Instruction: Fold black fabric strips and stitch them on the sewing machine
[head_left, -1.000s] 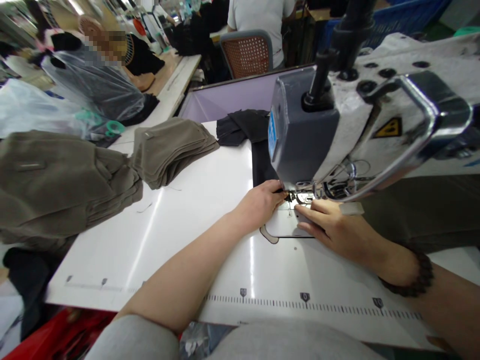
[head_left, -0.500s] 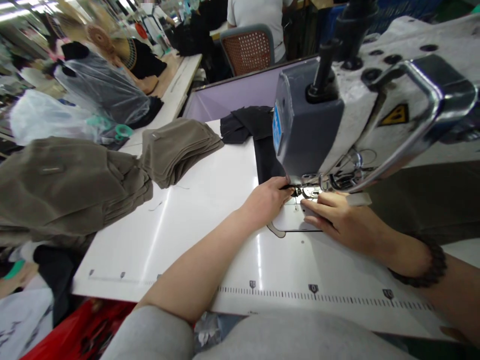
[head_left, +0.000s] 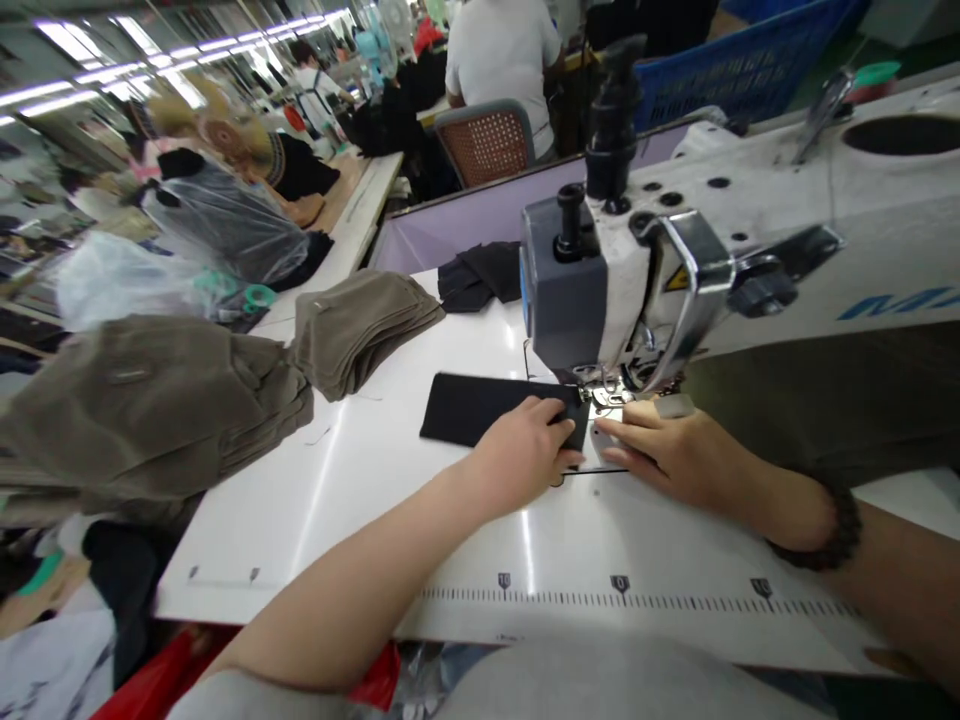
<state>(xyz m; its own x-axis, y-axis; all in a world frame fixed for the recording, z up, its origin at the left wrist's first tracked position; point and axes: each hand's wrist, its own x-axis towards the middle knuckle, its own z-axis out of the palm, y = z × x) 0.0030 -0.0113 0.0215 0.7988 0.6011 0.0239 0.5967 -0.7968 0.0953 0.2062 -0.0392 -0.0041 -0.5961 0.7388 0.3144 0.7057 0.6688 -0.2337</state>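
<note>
A flat rectangle of black fabric (head_left: 469, 408) lies on the white sewing table, its right end by the presser foot (head_left: 589, 393) of the sewing machine (head_left: 566, 290). My left hand (head_left: 521, 450) is on the right part of this fabric, fingers bent and pressing on it, thumb low by its near corner. Just right of the needle area, my right hand (head_left: 675, 445) rests with its fingers stretched out towards the metal plate (head_left: 598, 448). A grey band (head_left: 675, 405) wraps one of its fingers. The needle tip is too small to make out.
Stacks of brown fabric pieces (head_left: 360, 325) and a larger brown pile (head_left: 150, 400) lie on the left. Folded black fabric (head_left: 480, 275) sits behind the machine head. Brown cloth (head_left: 817, 400) is under the machine arm. Beyond the table are a chair (head_left: 487, 145) and a seated person.
The black fabric has swung round from reaching away behind the needle to lying leftward across the table. My left hand has shifted onto it. My right hand stays near the plate; the view has tilted up.
</note>
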